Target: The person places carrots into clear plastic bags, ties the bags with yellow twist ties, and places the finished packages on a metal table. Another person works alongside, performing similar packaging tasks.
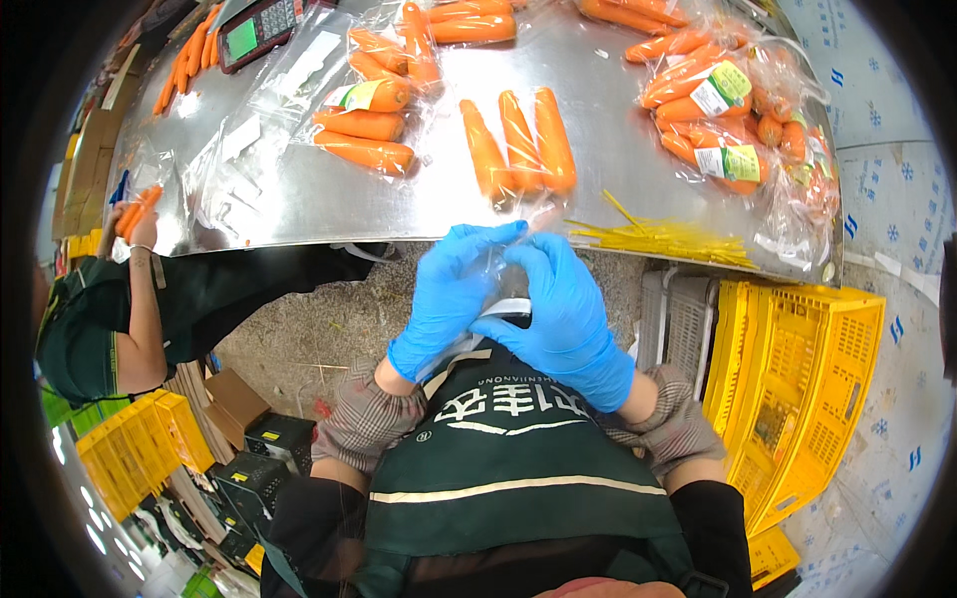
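A clear plastic bag (523, 217) with three carrots (521, 146) in it lies on the steel table, its open end towards me. My left hand (454, 295), in a blue glove, grips the gathered plastic with thumb and fingers just off the table's edge. My right hand (566, 318), gloved alike, pinches the same gathered plastic from the other side. The fingers hide part of the bag's neck. Just right of my right hand, a heap of yellow twist ties (665, 238) lies along the table edge.
Bagged carrots with labels (364, 97) lie at left, more bagged carrots (710, 112) at right. A scale with a green display (258, 37) stands at far left. A co-worker's hand (144, 228) holds carrots. Yellow crates (800, 396) stand below the table at right.
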Demonstrator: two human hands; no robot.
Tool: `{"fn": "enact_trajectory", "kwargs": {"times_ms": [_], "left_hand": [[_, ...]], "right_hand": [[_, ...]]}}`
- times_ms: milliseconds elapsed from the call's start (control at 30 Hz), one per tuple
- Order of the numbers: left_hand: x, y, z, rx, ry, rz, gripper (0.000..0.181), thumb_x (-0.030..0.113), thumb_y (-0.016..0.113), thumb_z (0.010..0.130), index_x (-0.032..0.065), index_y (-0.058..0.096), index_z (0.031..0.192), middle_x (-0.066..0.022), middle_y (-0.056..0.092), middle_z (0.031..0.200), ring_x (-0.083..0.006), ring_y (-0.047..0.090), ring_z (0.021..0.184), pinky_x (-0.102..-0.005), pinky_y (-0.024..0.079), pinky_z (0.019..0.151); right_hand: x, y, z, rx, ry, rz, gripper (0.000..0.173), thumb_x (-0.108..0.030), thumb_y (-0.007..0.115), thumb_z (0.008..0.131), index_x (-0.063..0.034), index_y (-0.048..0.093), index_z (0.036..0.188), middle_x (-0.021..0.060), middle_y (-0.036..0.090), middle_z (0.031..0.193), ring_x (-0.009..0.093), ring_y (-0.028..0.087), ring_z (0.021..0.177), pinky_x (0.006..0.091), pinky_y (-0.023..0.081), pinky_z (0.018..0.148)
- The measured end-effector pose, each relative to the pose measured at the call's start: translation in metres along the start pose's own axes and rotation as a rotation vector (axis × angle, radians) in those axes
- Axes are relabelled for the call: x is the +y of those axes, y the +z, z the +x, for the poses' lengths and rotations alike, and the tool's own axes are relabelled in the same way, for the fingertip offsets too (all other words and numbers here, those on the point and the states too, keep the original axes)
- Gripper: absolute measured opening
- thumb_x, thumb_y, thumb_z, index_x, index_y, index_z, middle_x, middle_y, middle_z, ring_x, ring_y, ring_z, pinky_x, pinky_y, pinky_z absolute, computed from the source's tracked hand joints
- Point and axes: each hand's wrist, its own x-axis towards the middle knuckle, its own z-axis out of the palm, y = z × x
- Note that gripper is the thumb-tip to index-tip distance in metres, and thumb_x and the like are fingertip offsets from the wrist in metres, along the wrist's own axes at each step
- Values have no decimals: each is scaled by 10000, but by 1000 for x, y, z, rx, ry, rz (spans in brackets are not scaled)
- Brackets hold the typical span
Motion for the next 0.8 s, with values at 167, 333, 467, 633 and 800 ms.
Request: {"fn": "enact_trajectory", "kwargs": {"times_ms": [167,333,467,633,800], "left_hand": [[-21,-34,-21,-148,-466,-376,436,177,601,821,-35,500,1189,-137,562,1163,-195,559,1027,-330,440,912],[-81,-6,-4,-301,-678,-706,520,350,450,927,0,372,1302,-144,481,1248,-212,511,1075,-334,413,931],[-99,12,20,-490,-757,-1162,607,388,471,911,-33,329,1325,1,508,812,-104,484,798,-269,424,788],[-83,9,29,-274,-600,-252,347,217,460,931,-70,523,1116,55,392,613,-46,384,564,-230,397,591],[-89,8,28,-301,-529,-448,366,201,467,924,-111,506,1112,23,461,626,-69,403,563,-231,408,607]], "right_hand": [[25,16,-53,82,507,521,177,-92,598,801,4,509,919,133,559,970,240,593,872,342,469,803],[35,37,-75,393,985,1820,232,-18,485,849,33,508,1075,113,564,1088,232,579,967,379,458,915],[70,17,-97,-121,905,1331,346,-61,586,811,15,532,1145,112,590,1090,188,571,988,341,456,887],[131,-67,2,185,448,89,170,-137,650,769,-5,634,874,68,632,763,128,589,699,277,475,631],[184,-56,54,-291,73,-515,237,-228,656,733,-16,623,834,87,605,727,160,555,606,286,452,586]]}}
